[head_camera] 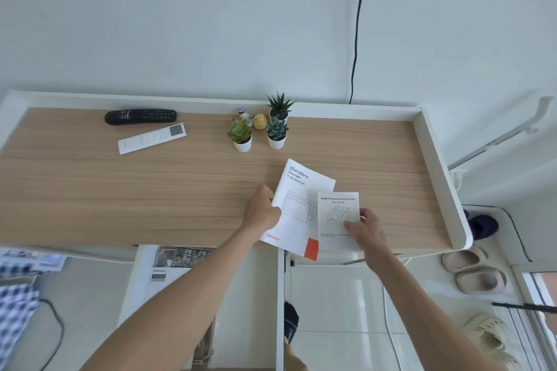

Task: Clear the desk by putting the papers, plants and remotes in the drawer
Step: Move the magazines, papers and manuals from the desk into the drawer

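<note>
papers could slip: our left hand (262, 211) pinches the toshiba manual (297, 208), right hand (366, 227) grips the printer manual (339, 220), both overhanging the desk (150, 184) edge above the open drawer (144, 280).

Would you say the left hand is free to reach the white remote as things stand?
Probably not yet: the left hand is gripping the larger manual. Otherwise bare desk lies between it and the white remote.

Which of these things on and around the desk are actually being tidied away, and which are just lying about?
Being tidied: Toshiba manual, printer manual, black remote, white remote, three potted plants, open drawer.

Lying about: slippers, black wall cable, two small figurines.
</note>
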Demonstrator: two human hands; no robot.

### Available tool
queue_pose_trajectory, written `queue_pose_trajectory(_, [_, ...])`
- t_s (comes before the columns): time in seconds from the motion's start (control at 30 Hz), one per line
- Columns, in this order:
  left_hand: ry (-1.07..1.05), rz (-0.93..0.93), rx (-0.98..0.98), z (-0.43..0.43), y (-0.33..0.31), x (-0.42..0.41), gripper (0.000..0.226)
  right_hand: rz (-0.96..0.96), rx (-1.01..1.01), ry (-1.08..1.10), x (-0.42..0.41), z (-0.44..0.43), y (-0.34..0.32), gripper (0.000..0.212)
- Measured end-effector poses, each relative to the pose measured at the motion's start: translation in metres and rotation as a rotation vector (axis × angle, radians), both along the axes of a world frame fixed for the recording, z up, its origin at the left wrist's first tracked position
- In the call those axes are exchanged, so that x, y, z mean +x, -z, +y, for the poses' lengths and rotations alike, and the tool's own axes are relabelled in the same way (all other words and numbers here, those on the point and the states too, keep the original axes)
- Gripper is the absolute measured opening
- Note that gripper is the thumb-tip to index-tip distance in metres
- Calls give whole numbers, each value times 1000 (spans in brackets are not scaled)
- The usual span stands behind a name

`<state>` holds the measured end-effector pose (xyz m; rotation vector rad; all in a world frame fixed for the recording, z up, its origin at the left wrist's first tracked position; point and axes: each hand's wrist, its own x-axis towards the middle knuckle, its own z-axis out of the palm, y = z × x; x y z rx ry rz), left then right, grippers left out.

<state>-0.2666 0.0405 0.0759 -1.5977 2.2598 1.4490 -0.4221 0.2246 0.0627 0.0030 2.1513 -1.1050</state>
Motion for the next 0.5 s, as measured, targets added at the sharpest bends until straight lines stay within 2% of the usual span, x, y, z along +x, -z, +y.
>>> queue_pose_trajectory(0.17, [-179, 209, 124, 0, -3, 82, 61, -42, -54, -18, 45, -5, 2, 33])
queue_pose_trajectory(0.3, [-328, 217, 217, -5, -6, 163, 61, -68, -100, -41, 99, -16, 1, 33])
queue_pose_trajectory(0.5, [-389, 199, 231, -10, 1, 266, 51, -116, -167, -75, 183, -31, -4, 31])
